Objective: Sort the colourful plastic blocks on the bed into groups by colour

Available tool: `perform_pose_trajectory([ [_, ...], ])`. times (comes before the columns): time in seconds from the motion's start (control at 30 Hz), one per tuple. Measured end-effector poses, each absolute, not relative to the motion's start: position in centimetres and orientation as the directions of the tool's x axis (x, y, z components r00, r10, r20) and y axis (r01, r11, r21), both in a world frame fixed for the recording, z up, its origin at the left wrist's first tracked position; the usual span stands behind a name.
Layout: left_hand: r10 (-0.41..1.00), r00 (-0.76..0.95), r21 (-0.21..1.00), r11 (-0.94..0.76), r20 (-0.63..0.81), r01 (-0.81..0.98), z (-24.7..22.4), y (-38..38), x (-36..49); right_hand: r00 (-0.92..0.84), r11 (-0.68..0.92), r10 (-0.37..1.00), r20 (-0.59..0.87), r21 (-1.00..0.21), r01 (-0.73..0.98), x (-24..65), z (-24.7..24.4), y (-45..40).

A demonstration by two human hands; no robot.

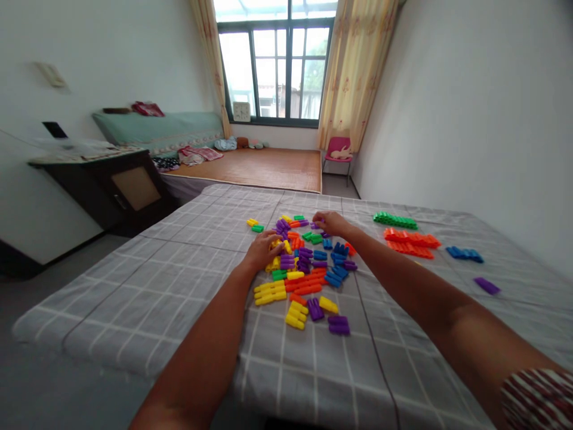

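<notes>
Loose heap of small tube-like plastic pieces (305,254) in mixed colours, spread over a gray checked cloth (188,257). Both my arms reach forward to it.

Left grip (262,251): at the heap's left edge, fingers bent over some yellow pieces (277,245). Contact likely but fingertips partly hidden; cannot tell whether I pinch one or merely rest on them.

Right grip (330,223): at the far side of the heap, palm down, fingers curled, tips at a small purple piece (315,226). Too small to tell if it is pinched.

Between my forearms, near side of the heap: a yellow block (270,292) end to end with orange lengths (307,282). Blue pieces (340,249) gather along the right side. Closest to me, a yellow cluster (296,315) and a purple pair (339,325), apart from each other.

Well to the right of the heap, beyond my right forearm: a green row (395,221) lies farthest, two orange rows (412,238) nearer, a blue row (465,254) right of those, then a lone purple piece (486,286).

Striped sleeve (537,397) on my right arm. Past the cloth's far edge, a mat-topped bed (277,167) and a pink chair (335,144).
</notes>
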State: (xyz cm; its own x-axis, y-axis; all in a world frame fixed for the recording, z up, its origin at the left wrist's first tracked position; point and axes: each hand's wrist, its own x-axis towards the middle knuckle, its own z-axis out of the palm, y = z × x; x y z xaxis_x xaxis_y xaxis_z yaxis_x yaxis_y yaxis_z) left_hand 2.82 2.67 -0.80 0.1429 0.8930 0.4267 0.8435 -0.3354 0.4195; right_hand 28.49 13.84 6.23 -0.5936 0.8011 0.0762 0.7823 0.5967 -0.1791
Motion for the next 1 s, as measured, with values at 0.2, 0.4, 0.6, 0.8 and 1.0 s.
perform_pose_trajectory([
  [0.2, 0.892, 0.140, 0.420, -0.334, 0.430, 0.844, -0.8, 2.6, 2.8, -0.609, 0.610, 0.790, -0.071, 0.007, 0.792, 27.5, 4.9, 11.9],
  [0.4, 0.889, 0.152, 0.417, -0.346, 0.431, 0.841, -0.9, 2.9, 2.4, -0.727, 0.725, 0.681, 0.089, -0.221, 0.652, 28.5, 4.4, 11.3],
  [0.6, 0.900, 0.159, 0.423, -0.338, 0.405, 0.841, -1.1, 3.2, 1.9, -0.643, 0.704, 0.707, 0.294, -0.376, 0.602, 34.5, 5.9, 12.7],
  [0.8, 0.905, 0.151, 0.425, -0.327, 0.397, 0.844, -0.7, 3.2, 1.8, -0.338, 0.416, 0.908, 0.246, -0.453, 0.788, 47.7, 7.5, 18.1],
  [1.0, 0.906, 0.141, 0.417, -0.317, 0.399, 0.852, -0.7, 3.3, 1.4, -0.036, 0.093, 0.971, 0.236, -0.234, 0.968, 57.7, 6.6, 21.9],
])
